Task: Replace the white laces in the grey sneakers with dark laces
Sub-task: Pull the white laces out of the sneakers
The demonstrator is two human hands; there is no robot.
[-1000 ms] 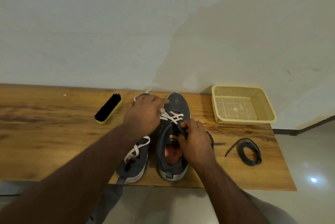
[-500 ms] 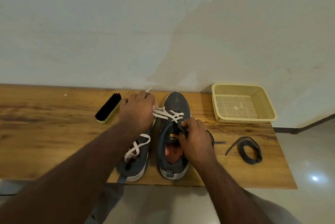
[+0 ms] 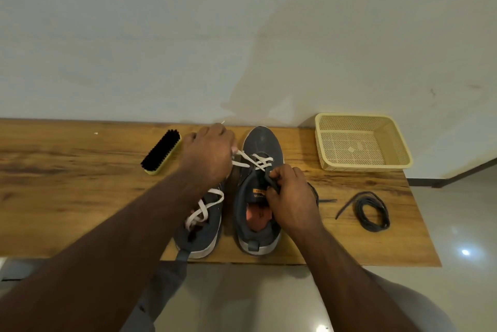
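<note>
**Q:** Left hand (image 3: 208, 155), what does it hold, and why there?

**A:** Fingers curled round the white lace (image 3: 252, 161), drawn taut to the left of the right sneaker (image 3: 259, 192). I judge I keep it there to slide the lace out of the lower eyelets; the upper ones already look bare.

**Q:** And the right hand (image 3: 289, 197)?

**A:** It pinches the sneaker's tongue or collar, I cannot tell which, seemingly to steady the shoe against the pull.

**Q:** Where are the other task things?

**A:** The left sneaker (image 3: 201, 221), laces loosened, stands just left of the right sneaker. A coiled dark lace (image 3: 372, 213) lies well to its right, presumably ready for threading.
</note>
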